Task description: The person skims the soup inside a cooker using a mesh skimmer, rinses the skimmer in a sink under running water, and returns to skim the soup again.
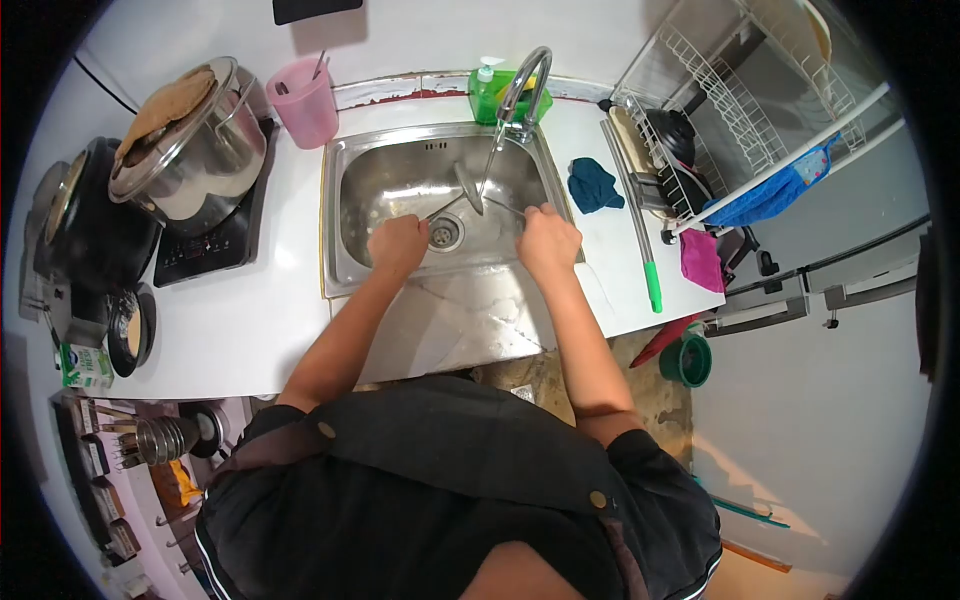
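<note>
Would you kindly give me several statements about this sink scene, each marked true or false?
1. The left hand grips a thin handle, and the right hand grips another. True.
2. Water is running from the faucet. True.
3. The teal cloth lies inside the sink. False: the teal cloth lies on the counter, right of the sink.
4. The pink cup stands right of the sink. False: the pink cup stands to its left.
5. The steel pot sits on the black cooktop. True.
</note>
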Demonstrator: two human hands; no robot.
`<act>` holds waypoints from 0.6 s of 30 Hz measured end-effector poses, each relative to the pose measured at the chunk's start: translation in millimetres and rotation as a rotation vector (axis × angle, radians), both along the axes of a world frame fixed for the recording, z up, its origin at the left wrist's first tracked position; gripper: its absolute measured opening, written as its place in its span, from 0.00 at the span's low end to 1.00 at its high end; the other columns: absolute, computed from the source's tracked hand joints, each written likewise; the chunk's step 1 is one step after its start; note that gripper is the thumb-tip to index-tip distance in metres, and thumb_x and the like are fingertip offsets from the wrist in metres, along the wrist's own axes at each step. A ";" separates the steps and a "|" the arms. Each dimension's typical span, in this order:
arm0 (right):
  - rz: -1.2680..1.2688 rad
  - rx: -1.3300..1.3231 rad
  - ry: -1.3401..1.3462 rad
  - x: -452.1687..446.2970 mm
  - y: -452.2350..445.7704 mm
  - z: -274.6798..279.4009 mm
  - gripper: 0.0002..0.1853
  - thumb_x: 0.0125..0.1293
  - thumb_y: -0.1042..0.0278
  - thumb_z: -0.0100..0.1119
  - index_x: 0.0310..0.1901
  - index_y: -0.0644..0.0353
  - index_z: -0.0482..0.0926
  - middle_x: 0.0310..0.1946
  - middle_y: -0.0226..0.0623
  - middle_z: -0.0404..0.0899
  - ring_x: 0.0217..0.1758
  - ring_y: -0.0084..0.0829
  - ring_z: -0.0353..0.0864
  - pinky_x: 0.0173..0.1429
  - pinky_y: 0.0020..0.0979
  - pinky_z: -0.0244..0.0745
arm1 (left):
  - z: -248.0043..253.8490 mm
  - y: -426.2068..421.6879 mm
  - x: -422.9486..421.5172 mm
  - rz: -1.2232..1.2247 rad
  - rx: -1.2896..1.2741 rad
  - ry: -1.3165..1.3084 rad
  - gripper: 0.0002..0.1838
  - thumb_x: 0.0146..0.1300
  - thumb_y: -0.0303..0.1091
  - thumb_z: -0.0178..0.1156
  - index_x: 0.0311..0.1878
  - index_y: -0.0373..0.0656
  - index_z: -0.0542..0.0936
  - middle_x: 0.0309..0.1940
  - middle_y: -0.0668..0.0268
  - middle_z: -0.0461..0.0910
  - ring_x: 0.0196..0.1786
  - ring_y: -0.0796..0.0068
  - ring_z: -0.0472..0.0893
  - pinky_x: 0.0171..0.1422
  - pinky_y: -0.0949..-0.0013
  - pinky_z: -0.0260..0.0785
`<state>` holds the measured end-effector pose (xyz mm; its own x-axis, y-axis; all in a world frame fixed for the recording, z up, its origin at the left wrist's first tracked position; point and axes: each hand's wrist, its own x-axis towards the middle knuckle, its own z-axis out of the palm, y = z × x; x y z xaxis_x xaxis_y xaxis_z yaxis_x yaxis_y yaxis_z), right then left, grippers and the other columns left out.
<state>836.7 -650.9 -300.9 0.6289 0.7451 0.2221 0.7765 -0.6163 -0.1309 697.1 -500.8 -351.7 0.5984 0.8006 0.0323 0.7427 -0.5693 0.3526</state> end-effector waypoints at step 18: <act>-0.086 0.082 0.033 -10.5 -15.5 -0.8 0.10 0.45 0.75 0.54 0.32 0.63 0.76 0.33 0.43 0.74 0.32 0.45 0.78 0.34 0.42 0.72 | -10.8 -1.2 11.1 -0.112 0.244 -0.102 0.18 0.61 0.47 0.46 0.24 0.45 0.74 0.21 0.59 0.77 0.25 0.54 0.78 0.28 0.55 0.68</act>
<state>826.1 -666.5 -301.7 0.6974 0.6685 0.2584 0.7160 -0.6665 -0.2080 708.3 -502.0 -362.5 0.6664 0.6907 0.2809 0.6380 -0.7232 0.2647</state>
